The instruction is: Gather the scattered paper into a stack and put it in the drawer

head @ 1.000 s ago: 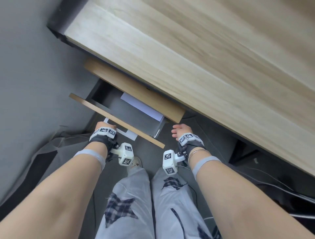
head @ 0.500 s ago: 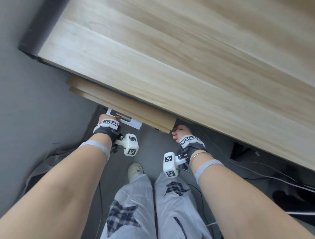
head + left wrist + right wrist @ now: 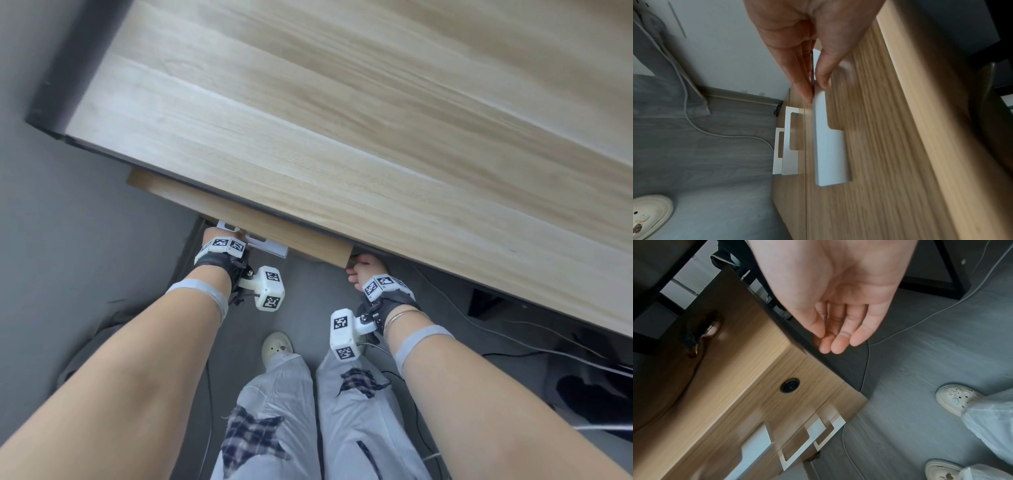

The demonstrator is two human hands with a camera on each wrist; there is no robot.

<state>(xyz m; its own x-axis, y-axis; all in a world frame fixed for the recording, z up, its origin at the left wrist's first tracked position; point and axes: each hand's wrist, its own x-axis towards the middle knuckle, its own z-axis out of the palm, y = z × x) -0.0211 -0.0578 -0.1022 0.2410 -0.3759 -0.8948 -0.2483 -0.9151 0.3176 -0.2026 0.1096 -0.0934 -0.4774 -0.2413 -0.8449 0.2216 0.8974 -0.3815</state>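
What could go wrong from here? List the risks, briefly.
1. The left hand pinches the white handle; motion blur suggests movement, so its fingers could get knocked against the drawer front.
2. The right hand is open with fingertips at the cabinet's dark side, beside the front's edge. If the drawer is not fully home, they could get nipped.
3. A white cable lies on the floor near the shoe: a possible trip when stepping back.
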